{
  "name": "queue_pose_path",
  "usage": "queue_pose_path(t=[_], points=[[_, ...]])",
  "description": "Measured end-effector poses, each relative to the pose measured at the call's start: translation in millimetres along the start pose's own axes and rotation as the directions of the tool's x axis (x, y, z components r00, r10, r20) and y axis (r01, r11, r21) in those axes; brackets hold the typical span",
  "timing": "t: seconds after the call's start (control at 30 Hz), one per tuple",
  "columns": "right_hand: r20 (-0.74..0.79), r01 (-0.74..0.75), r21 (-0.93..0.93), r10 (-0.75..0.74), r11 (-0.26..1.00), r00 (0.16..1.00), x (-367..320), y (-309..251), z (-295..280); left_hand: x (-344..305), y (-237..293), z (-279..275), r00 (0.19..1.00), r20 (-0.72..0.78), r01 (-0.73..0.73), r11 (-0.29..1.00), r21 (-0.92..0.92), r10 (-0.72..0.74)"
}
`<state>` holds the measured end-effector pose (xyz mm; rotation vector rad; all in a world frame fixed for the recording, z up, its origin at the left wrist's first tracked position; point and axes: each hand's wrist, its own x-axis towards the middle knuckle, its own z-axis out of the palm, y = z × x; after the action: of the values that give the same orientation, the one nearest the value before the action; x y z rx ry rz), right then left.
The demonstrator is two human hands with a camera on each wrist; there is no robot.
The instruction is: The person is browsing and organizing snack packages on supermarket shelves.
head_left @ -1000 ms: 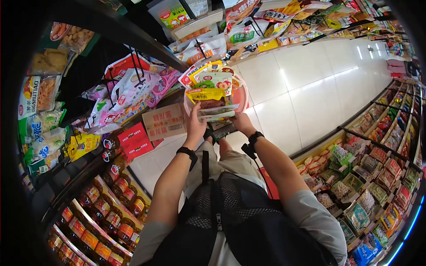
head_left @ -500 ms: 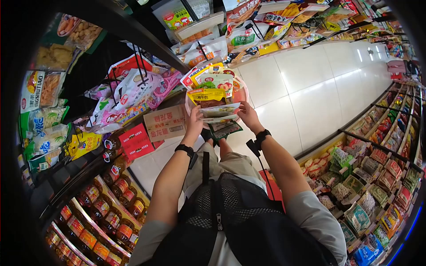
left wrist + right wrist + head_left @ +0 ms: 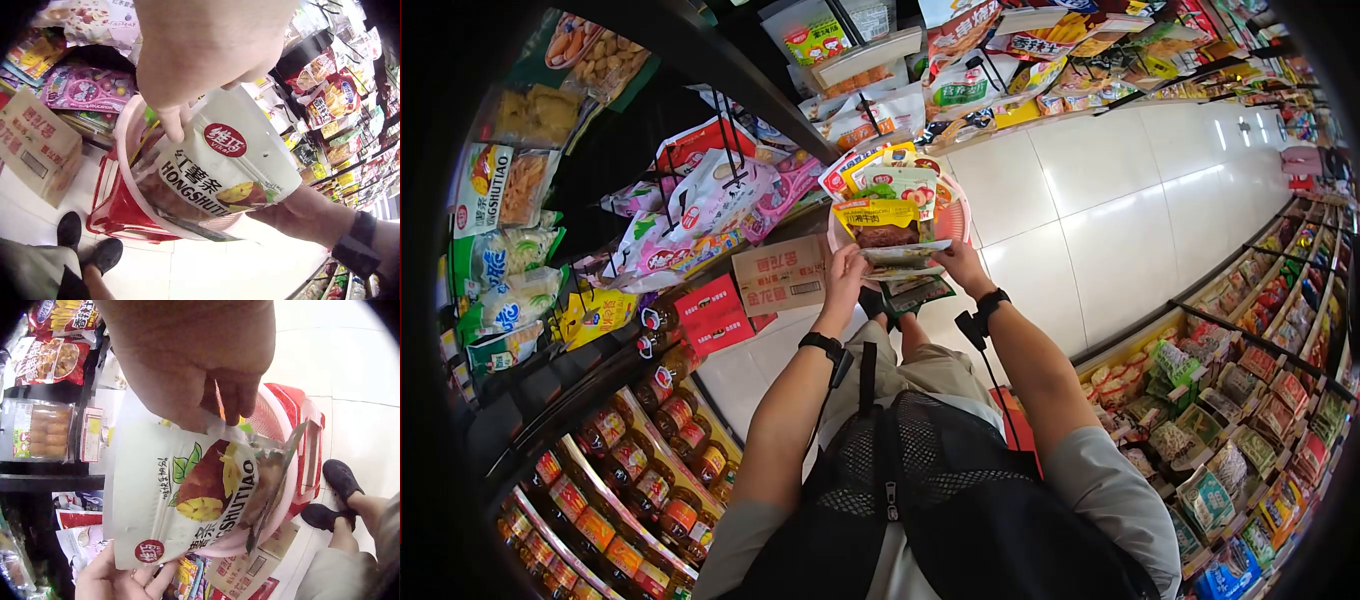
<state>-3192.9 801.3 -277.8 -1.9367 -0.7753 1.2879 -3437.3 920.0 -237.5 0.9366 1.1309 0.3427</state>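
Observation:
Both hands hold a white stand-up bag of sweet potato strips by its opposite sides, above a pink basket. My left hand pinches one side, and my right hand grips the other. From the head the bag shows nearly edge-on; its printed front faces the left wrist view. Inside the basket stand several packets, among them a yellow-topped beef packet and a white packet with a green leaf picture. A dark green packet shows below the held bag on the near side.
The basket stands on a red plastic stool. A cardboard box and a red box lie left of it. Hanging snack bags line the left and far shelves; bottles fill the lower left, bagged goods the right.
The right hand has moved outward to the bag's right side. The bag has tipped to a more edge-on view, and the dark green packet below shows more than a second ago.

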Motion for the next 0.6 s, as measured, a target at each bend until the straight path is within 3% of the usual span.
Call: queue_pose_path(t=[0.1, 0.13, 0.17, 0.2, 0.27, 0.3, 0.4, 0.6], points=[[-0.043, 0.081, 0.087, -0.077, 0.993, 0.996, 6, -1, 2, 2, -15, 4, 0.987, -0.072, -0.132, 0.983, 0.13, 0.142], [-0.07, 0.122, 0.139, -0.113, 0.983, 0.991, 9, -1, 2, 1, -15, 4, 0.99, -0.086, -0.106, 0.988, 0.108, 0.116], [-0.038, 0.066, 0.002, -0.066, 0.998, 0.997, 14, -1, -3, 1, -15, 5, 0.991, -0.099, -0.08, 0.993, 0.085, 0.088], [-0.03, 0.086, 0.045, -0.085, 0.995, 0.996, 16, -6, -6, 1, -19, 4, 0.992, -0.11, -0.054, 0.997, 0.061, 0.06], [-0.017, 0.126, 0.13, -0.124, 0.984, 0.992, 16, -17, -12, 6, -23, 0, 0.991, -0.096, -0.067, 0.969, 0.238, 0.092], [0.04, 0.074, 0.129, -0.08, 0.989, 0.996, 12, -32, -22, 9, -25, -2, 0.99, -0.087, -0.075, 0.943, 0.324, 0.109], [-0.001, 0.187, 0.269, -0.194, 0.945, 0.981, 10, -53, -33, 13, -15, 2, 0.977, -0.113, -0.12, 0.9, 0.419, 0.183], [0.072, 0.207, 0.379, -0.252, 0.902, 0.965, -2, -115, -73, 23, 26, 17, 0.943, 0.016, -0.305, 0.844, 0.441, 0.332]])
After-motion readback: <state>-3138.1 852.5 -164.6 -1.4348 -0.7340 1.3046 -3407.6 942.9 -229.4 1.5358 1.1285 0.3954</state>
